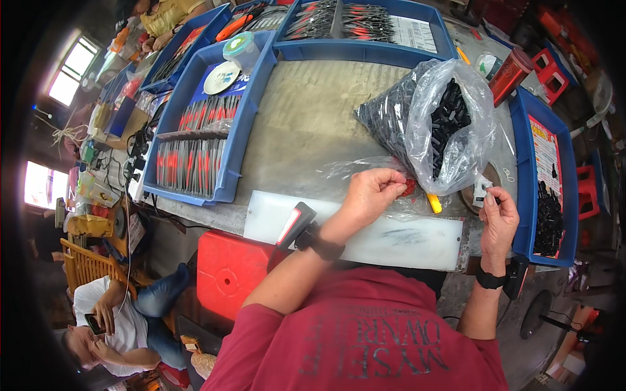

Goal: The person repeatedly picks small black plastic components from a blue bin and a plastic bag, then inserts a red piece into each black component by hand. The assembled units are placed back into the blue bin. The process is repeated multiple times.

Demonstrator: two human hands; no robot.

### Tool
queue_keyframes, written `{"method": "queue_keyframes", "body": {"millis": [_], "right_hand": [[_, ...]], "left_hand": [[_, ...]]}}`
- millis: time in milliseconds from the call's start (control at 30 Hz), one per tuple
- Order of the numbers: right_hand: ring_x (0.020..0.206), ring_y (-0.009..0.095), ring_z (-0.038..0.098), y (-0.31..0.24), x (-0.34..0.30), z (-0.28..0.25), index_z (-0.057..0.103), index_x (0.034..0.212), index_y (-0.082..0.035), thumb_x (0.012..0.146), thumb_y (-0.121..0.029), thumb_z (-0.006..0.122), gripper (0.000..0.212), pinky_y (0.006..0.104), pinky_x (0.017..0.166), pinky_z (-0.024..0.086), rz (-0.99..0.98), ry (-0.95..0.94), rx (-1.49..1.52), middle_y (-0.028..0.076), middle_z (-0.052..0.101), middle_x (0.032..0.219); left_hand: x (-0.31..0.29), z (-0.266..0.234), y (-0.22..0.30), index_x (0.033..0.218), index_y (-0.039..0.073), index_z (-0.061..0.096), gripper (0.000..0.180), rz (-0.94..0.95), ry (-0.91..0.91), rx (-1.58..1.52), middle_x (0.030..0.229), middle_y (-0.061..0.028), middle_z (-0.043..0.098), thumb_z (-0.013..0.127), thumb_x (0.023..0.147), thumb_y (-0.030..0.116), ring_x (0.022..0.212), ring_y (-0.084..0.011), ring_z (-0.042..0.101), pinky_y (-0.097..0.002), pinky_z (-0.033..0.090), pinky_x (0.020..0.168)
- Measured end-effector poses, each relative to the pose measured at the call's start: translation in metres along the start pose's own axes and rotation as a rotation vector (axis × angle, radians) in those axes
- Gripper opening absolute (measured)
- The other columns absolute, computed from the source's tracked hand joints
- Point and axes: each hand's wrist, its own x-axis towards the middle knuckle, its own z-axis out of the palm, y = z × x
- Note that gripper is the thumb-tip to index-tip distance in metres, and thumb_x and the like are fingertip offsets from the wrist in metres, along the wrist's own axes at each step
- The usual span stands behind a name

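Nearest: the wearer's maroon shirt (pixel 352 332), with both forearms up over the bench and a dark strap on each wrist. A white plate (pixel 404 242) ran along the bench's near edge, partly under the left forearm. Left hand (pixel 373 195): thumb and fingertips drawn together at some small red pieces (pixel 409 188) on clear film; couldn't tell if one was pinched. Right hand (pixel 499 212): thumb and index curled in at a small white part (pixel 480 188); couldn't tell whether gripped or just touched. So red pieces were at the left fingertips, white part at the right ones. Yellow handle (pixel 434 203) lay between the hands. Just beyond, a clear plastic bag (pixel 417 124) leaned with its mouth open, full of small black parts (pixel 450 120). Right of the right hand: a blue tray (pixel 569 195) with a printed sheet and a heap of black pieces. Left across the bare bench top (pixel 306 124): a blue bin (pixel 238 153) with two rows of flat red-and-dark pieces, white dish (pixel 221 77) and clear tub (pixel 241 51) behind them. Beyond the bag on the right stood a red canister (pixel 512 76). Far edge: another blue tray (pixel 365 51), two compartments of dark slim pieces plus a printed sheet.
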Motion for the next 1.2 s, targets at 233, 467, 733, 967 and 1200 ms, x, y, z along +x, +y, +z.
{"method": "queue_keyframes", "body": {"millis": [233, 467, 733, 967, 1200], "right_hand": [[0.059, 0.004, 0.040, 0.002, 0.000, -0.003, 0.057, 0.098, -0.001, 0.084, -0.011, 0.055, 0.018, 0.0159, 0.054, 0.032, 0.081, -0.041, 0.019, -0.002, 0.051, 0.071], [0.060, 0.003, 0.042, 0.003, 0.001, -0.008, 0.056, 0.103, 0.000, 0.086, -0.013, 0.051, 0.022, 0.0159, 0.055, 0.034, 0.117, -0.017, -0.077, 0.000, 0.055, 0.073], [0.066, 0.005, 0.046, 0.006, 0.008, -0.022, 0.052, 0.101, 0.001, 0.084, -0.005, 0.051, 0.018, 0.0175, 0.059, 0.037, -0.007, 0.028, -0.140, 0.000, 0.051, 0.075], [0.062, 0.006, 0.052, 0.003, 0.033, -0.037, 0.057, 0.094, 0.002, 0.082, -0.008, 0.056, 0.016, 0.0207, 0.056, 0.043, -0.073, 0.064, -0.413, 0.002, 0.058, 0.070], [0.057, 0.021, 0.056, 0.009, 0.050, -0.036, 0.057, 0.089, 0.000, 0.079, -0.011, 0.057, 0.015, 0.0293, 0.053, 0.043, -0.317, -0.033, -0.902, 0.013, 0.057, 0.066]], "left_hand": [[0.004, -0.002, 0.002, 0.079, 0.000, 0.061, 0.010, -0.077, -0.015, -0.302, 0.066, 0.0005, 0.058, 0.065, 0.076, 0.009, 0.059, -0.0035, 0.048, -0.0193, 0.041, 0.054], [0.004, -0.003, 0.002, 0.076, -0.001, 0.060, 0.014, -0.098, 0.003, -0.236, 0.063, 0.0012, 0.056, 0.062, 0.079, 0.013, 0.058, -0.0038, 0.046, -0.0199, 0.039, 0.053], [-0.001, 0.002, -0.004, 0.084, 0.000, 0.058, 0.009, -0.007, -0.058, -0.276, 0.076, -0.0012, 0.059, 0.058, 0.081, 0.008, 0.070, -0.0062, 0.053, -0.0208, 0.043, 0.063], [-0.015, -0.001, 0.004, 0.085, 0.000, 0.058, 0.007, -0.026, -0.118, -0.166, 0.077, 0.0024, 0.057, 0.059, 0.080, 0.003, 0.069, -0.0033, 0.050, -0.0169, 0.041, 0.062], [-0.025, -0.001, 0.006, 0.084, -0.001, 0.059, 0.010, 0.020, -0.082, -0.114, 0.072, 0.0011, 0.057, 0.062, 0.077, 0.004, 0.065, -0.0038, 0.050, -0.0192, 0.043, 0.058]]}}
